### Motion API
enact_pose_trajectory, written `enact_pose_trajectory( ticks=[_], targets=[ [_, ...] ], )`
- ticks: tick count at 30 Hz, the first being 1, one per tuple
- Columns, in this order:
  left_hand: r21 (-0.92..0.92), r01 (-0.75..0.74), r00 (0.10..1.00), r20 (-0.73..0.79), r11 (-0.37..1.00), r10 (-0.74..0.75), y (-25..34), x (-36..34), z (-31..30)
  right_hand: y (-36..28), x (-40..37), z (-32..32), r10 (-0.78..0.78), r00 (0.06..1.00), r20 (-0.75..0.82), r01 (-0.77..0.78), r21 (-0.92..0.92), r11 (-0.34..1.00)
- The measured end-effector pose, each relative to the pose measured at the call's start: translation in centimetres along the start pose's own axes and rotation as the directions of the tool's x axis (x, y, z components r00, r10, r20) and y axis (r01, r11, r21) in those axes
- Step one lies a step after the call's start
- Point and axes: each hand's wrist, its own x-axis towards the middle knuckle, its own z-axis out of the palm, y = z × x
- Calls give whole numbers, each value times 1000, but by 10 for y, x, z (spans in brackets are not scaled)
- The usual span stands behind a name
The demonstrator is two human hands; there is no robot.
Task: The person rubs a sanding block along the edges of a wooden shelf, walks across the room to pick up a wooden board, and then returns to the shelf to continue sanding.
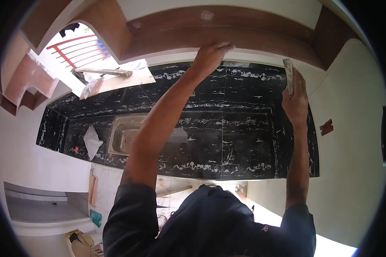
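My left hand [210,58] is raised to the lower edge of a brown wooden shelf [244,39], its fingers closed at that edge; whether anything is in them is too small to tell. On the right, my right hand [295,100] grips a pale, worn flat tool [289,77], held upright below the shelf's right end. Whitish patches mark the shelf's back board. Beneath both arms lies a black marble-patterned counter [244,145].
A steel sink [123,135] is set in the counter, with a white crumpled cloth [92,142] beside it. A wooden stick [105,72] lies by the window with the red grille [75,50]. A red-edged socket opening [326,127] is on the right wall.
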Motion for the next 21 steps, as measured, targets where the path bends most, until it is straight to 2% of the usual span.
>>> enact_pose_trajectory(
  ticks=[2, 5, 8, 11, 12, 14, 16, 20, 21],
  targets=[
    [146, -47, 998, -37, 988, 53, -13, -18, -7, 17, 32, 12, -126, 992, -21, 122, -146, 982],
    [155, -30, 999, 28, 987, 26, -32, -27, -9, 26, 62, 39, -240, 965, 110, 255, -164, 953],
    [128, -10, 1000, -2, 992, 11, -33, -25, -4, 22, 78, 72, -261, 934, 245, 324, -265, 908],
    [111, -2, 1000, -27, 994, 5, -29, -28, -2, 44, 96, 99, -209, 965, 161, 251, -319, 914],
    [112, 5, 999, -39, 994, -1, -29, -27, -2, 41, 87, 108, -254, 961, 113, 278, -449, 849],
    [99, 0, 998, -64, 995, 7, -29, -27, 0, 20, 52, 108, -280, 953, 113, 301, -446, 843],
    [100, 30, 998, -61, 995, -24, -27, -23, -1, 25, 54, 105, -327, 935, 136, 353, -439, 826],
    [130, 20, 999, -43, 991, -15, -23, -32, -1, 29, 66, 125, -248, 967, -63, 168, -574, 801],
    [151, 7, 998, -60, 989, 2, -27, -28, -1, 28, 58, 131, -298, 951, -87, 202, -553, 808]
  ],
)
